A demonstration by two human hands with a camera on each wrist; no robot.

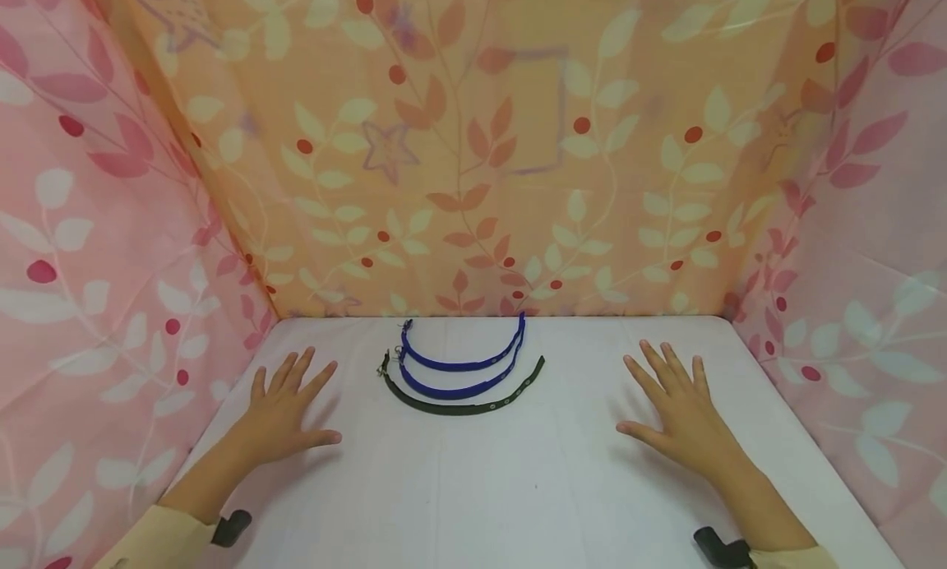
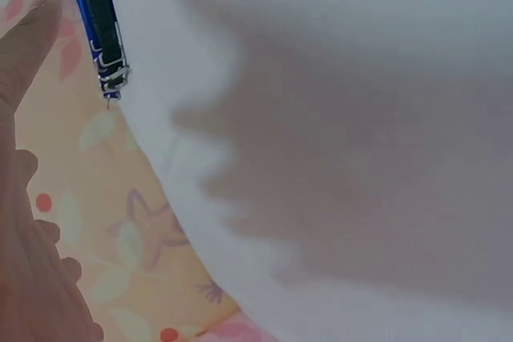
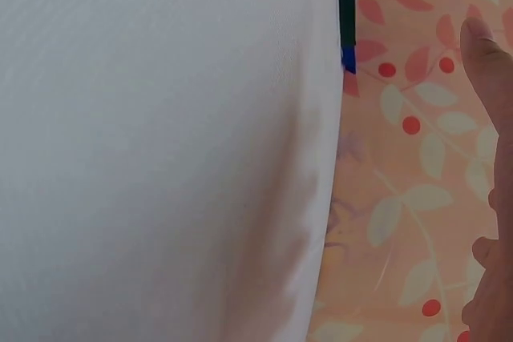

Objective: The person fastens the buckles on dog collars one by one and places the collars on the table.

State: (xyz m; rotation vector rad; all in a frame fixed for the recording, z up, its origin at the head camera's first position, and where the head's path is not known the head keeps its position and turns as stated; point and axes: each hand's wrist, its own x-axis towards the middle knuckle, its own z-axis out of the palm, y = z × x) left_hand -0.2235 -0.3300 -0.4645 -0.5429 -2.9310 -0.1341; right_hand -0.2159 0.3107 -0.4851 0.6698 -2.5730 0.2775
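Observation:
Three narrow strap collars lie curved, one before another, at the far middle of the table. Two are blue, the rear blue collar [image 1: 451, 367] and the middle blue collar [image 1: 447, 394]; the front one is a dark green collar [image 1: 453, 409]. Metal buckles show at their left ends, eyelets toward the right end of the green one. To their left, my left hand [image 1: 284, 413] hovers over the table with fingers spread, holding nothing. My right hand [image 1: 676, 417], likewise spread and bare, is held above the table to their right. Neither hand touches a collar.
A white-covered table [image 1: 473, 487] lies below both hands. Behind it hangs an orange leaf-patterned curtain [image 1: 459, 166], with a pink patterned curtain [image 1: 96, 224] at the left and another pink curtain [image 1: 866, 224] at the right. Dark straps sit at both wrists.

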